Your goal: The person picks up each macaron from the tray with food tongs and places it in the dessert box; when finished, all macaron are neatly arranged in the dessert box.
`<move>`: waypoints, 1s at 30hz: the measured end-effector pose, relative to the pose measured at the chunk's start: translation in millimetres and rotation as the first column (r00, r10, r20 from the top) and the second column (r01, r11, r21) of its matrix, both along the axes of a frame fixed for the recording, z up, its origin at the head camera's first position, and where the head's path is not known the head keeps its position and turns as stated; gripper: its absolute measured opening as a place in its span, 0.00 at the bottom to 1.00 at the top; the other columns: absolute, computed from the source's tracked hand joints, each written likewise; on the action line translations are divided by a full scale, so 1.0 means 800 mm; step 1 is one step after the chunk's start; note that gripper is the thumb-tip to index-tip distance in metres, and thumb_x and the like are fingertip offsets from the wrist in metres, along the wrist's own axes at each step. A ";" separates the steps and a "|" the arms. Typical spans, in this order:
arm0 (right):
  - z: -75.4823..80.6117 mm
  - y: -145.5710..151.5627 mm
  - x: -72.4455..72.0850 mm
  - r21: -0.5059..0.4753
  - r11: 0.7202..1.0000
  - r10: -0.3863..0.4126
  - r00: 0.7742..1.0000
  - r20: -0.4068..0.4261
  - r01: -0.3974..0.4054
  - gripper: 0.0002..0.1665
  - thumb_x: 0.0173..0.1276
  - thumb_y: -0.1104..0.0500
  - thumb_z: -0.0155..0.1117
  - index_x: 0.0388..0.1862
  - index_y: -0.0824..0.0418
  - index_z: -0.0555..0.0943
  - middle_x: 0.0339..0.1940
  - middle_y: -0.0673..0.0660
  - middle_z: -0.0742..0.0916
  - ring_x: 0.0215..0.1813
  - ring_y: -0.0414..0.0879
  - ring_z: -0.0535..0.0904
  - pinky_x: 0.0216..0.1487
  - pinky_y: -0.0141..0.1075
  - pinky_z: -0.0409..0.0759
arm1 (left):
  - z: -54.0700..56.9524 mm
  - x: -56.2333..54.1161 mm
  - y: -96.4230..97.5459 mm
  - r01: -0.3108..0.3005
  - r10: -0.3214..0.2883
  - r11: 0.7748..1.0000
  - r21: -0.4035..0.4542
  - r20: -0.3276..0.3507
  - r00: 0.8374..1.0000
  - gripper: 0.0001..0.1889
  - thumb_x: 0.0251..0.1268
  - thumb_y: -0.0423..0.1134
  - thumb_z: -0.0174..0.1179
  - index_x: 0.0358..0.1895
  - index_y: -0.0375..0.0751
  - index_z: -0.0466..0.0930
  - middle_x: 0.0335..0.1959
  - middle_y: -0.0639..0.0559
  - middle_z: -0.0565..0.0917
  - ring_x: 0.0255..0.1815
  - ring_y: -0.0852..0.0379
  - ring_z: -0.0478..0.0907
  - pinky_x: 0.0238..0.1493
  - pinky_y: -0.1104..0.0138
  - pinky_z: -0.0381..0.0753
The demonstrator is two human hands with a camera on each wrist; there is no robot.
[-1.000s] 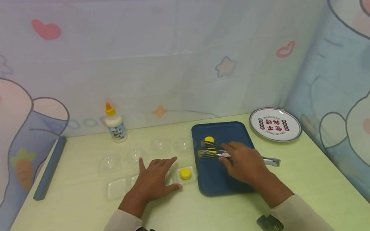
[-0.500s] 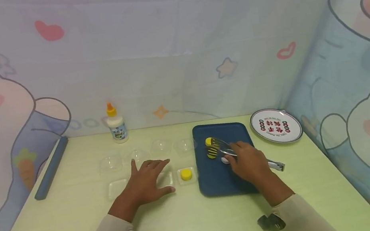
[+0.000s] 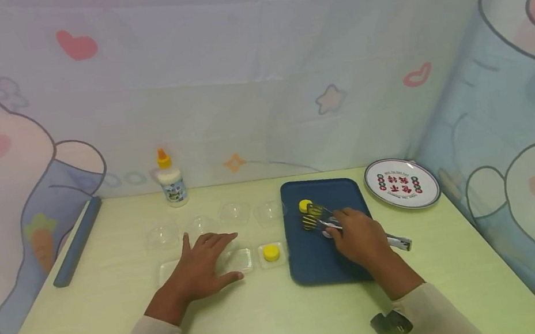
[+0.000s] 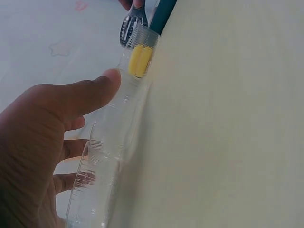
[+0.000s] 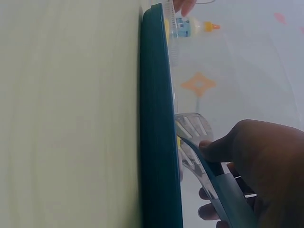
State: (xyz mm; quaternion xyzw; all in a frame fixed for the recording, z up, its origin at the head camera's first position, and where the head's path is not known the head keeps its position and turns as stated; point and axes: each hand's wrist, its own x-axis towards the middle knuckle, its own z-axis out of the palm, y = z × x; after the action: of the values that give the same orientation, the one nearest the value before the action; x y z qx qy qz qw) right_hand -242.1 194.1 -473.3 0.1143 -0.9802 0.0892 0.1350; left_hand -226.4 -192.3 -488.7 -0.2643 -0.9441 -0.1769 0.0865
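My right hand [image 3: 362, 236] grips metal tongs [image 3: 399, 242] in the head view, their slotted heads over the blue tray [image 3: 310, 268]. One round yellow macaron-like piece [image 3: 305, 205] lies at the tongs' tips; a second is mostly behind the slots. A whitish round thing, partly covered, sits by my right fingers. My left hand [image 3: 199, 268] spreads over a row of clear plastic box bases, thumb and fingers apart. Beside it, one clear base [image 3: 265, 263] holds a yellow round piece [image 3: 271, 253]. In the left wrist view that piece [image 4: 140, 61] shows a seam between two halves.
Several clear domed lids [image 3: 235, 213] stand behind the bases. A glue bottle [image 3: 173, 186] with an orange tip is at the back. A white plate [image 3: 404, 198] with red print lies right of the tray. A blue-grey bar [image 3: 77, 242] lies along the left table edge.
My left hand has moved left, away from the base with the yellow piece. The tongs have shifted slightly right on the tray, and the whitish thing has come into sight.
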 end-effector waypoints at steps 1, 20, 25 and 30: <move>0.000 0.000 0.000 -0.003 1.000 -0.001 1.000 0.002 0.001 0.29 0.77 0.46 0.73 0.67 0.64 0.85 0.60 0.64 0.90 0.57 0.60 0.90 0.50 0.58 0.89 | 0.000 0.000 0.000 0.002 -0.002 1.000 0.002 -0.003 1.000 0.44 0.62 0.62 0.77 0.79 0.50 0.74 0.72 0.43 0.83 0.77 0.37 0.76 0.75 0.14 0.47; -0.003 0.002 0.003 -0.011 1.000 0.003 1.000 -0.025 -0.003 0.27 0.76 0.47 0.74 0.66 0.62 0.86 0.56 0.61 0.91 0.52 0.58 0.90 0.45 0.56 0.89 | -0.008 -0.004 -0.005 0.008 -0.008 1.000 0.013 0.008 1.000 0.40 0.65 0.60 0.75 0.77 0.50 0.76 0.72 0.46 0.84 0.76 0.40 0.76 0.76 0.14 0.46; -0.003 0.001 0.005 -0.016 0.999 0.031 0.997 -0.076 -0.032 0.27 0.76 0.48 0.75 0.65 0.62 0.87 0.56 0.61 0.91 0.53 0.58 0.90 0.44 0.56 0.89 | -0.010 -0.005 -0.006 0.004 -0.005 1.000 0.003 0.002 1.000 0.39 0.67 0.61 0.73 0.76 0.49 0.77 0.72 0.47 0.84 0.76 0.40 0.77 0.76 0.14 0.46; 0.002 -0.005 0.010 -0.019 0.998 0.064 0.990 -0.127 -0.066 0.27 0.76 0.48 0.75 0.65 0.62 0.87 0.56 0.61 0.91 0.55 0.58 0.91 0.46 0.55 0.90 | -0.012 -0.004 -0.008 -0.002 0.002 1.000 -0.002 -0.014 1.000 0.37 0.68 0.61 0.72 0.75 0.49 0.78 0.72 0.46 0.84 0.75 0.39 0.78 0.75 0.14 0.47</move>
State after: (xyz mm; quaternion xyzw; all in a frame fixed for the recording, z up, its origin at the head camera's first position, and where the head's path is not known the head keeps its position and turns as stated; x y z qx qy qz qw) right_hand -234.3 190.2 -471.8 0.1500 -0.9643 0.0976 0.1950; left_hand -229.9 -198.9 -498.4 -0.2646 -0.9439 -0.1741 0.0930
